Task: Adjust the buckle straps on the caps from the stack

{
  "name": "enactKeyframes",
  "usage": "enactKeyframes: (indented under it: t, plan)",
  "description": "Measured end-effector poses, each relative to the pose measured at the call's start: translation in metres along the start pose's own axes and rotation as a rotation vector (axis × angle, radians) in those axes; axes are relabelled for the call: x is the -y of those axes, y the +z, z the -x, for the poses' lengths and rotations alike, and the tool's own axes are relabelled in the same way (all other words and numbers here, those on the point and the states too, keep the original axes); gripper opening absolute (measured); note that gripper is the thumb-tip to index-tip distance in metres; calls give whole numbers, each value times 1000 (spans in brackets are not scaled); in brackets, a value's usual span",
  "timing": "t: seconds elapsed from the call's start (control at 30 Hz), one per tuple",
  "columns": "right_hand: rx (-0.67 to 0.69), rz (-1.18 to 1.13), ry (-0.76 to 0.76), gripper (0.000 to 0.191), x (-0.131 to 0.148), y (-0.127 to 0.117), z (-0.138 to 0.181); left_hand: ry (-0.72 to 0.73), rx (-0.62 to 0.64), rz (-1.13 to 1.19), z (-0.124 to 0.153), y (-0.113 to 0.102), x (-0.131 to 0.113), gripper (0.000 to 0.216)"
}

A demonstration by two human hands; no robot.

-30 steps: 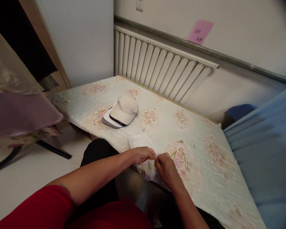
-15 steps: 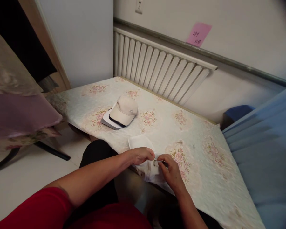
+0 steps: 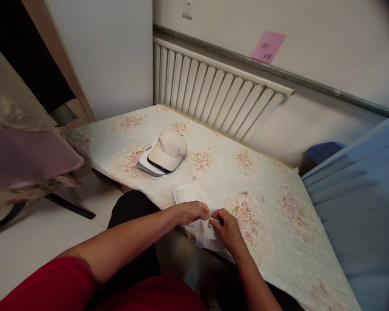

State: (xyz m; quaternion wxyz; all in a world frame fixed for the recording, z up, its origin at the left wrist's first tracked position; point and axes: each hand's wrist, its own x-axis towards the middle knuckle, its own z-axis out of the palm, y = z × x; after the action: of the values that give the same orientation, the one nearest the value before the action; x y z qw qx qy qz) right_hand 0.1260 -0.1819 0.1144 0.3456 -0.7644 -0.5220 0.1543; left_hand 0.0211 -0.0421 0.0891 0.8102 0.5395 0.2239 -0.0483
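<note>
At the near edge of the surface [image 3: 262, 172]: one white cap [image 3: 205, 234], left hand [image 3: 195, 212] pinching its fabric, right hand [image 3: 226, 225] narrow at its buckle [image 3: 209, 223], grip unclear, best worked with fabric taut.

Pink note [image 3: 269, 46] on wall, handwriting hardly legible, beige cap [image 3: 169, 149], small logo [image 3: 177, 150] unreadable
</note>
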Motion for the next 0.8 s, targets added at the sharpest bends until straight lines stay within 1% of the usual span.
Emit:
enactKeyframes:
  t: [0.23,0.5,0.6,0.67,0.73,0.8]
  plan:
    - [68,91,50,14,-8,-4,1,20,16,-119,-2,-4,2,16]
    - [74,78,59,11,-8,0,1,48,23,-291,6,2,-5,18]
    - [77,65,63,11,-9,0,1,54,60,-359,10,1,-10,19]
    - [79,53,67,12,-10,-1,2,51,87,-407,11,0,-12,23]
    - [80,41,70,12,-11,-2,3,68,84,-504,13,-1,-13,29]
    - [79,34,72,12,-11,-3,4,126,34,-700,16,0,-13,30]
